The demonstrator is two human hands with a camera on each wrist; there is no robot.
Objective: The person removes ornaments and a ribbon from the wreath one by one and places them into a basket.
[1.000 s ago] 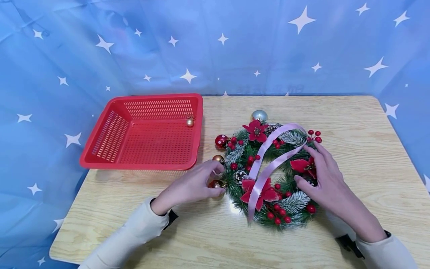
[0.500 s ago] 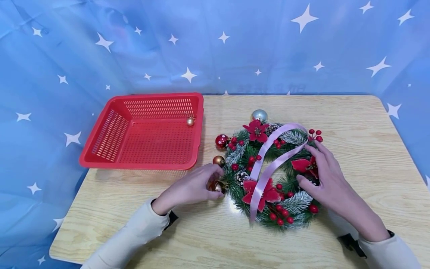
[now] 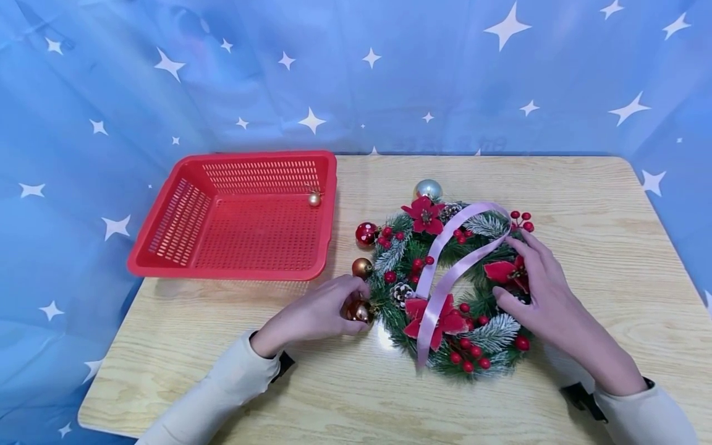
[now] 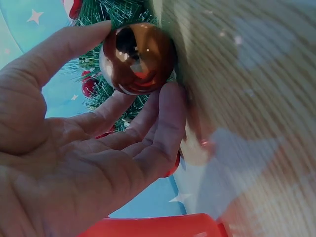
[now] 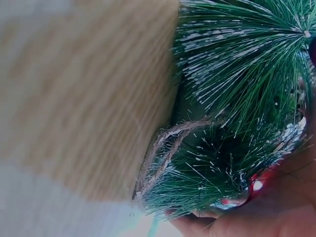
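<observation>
In the head view my left hand pinches a shiny copper bauble between thumb and fingers, at the left edge of a Christmas wreath. The left wrist view shows the thumb on one side of this bauble and fingertips on the other, low over the wood. My right hand grips the wreath's right side, thumb and fingers either side of a red flower. Green needles and a twine loop fill much of the right wrist view. A lilac ribbon lies across the wreath.
A red plastic basket stands at the left, with a small gold bauble inside. Along the wreath's left and far edges sit a gold-brown bauble, a white-dotted red bauble and a silver bauble. The wooden table meets a blue star-patterned curtain.
My left fingers and thumb have closed in around the copper bauble. The right hand stays at the wreath's right side; the view has shifted slightly.
</observation>
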